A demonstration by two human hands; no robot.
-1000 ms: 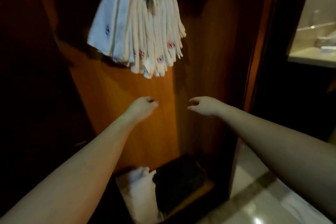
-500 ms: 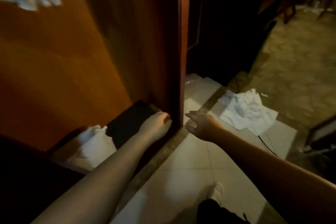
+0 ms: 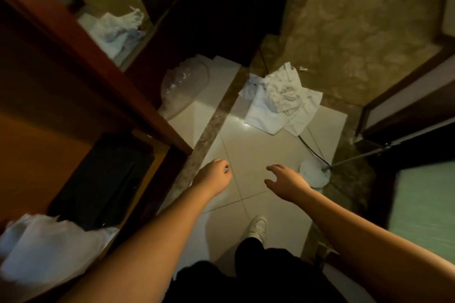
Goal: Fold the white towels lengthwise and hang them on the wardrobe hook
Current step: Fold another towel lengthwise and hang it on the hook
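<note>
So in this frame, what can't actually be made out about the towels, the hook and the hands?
- Wardrobe hook: outside the head view, beyond the top edge.
- Towel pile on the floor: crumpled, so the count is unclear.
- White cloth at lower left: blurred, cut by the frame edge.
- Left hand: fingers curl away from the camera; they seem to hold nothing.
- Right hand: empty, fingers spread.

The scene is viewed from one head-worn camera, aimed steeply down at the tiled floor [image 3: 258,155]; both forearms are seen close, the wardrobe [image 3: 73,96] at left.
</note>
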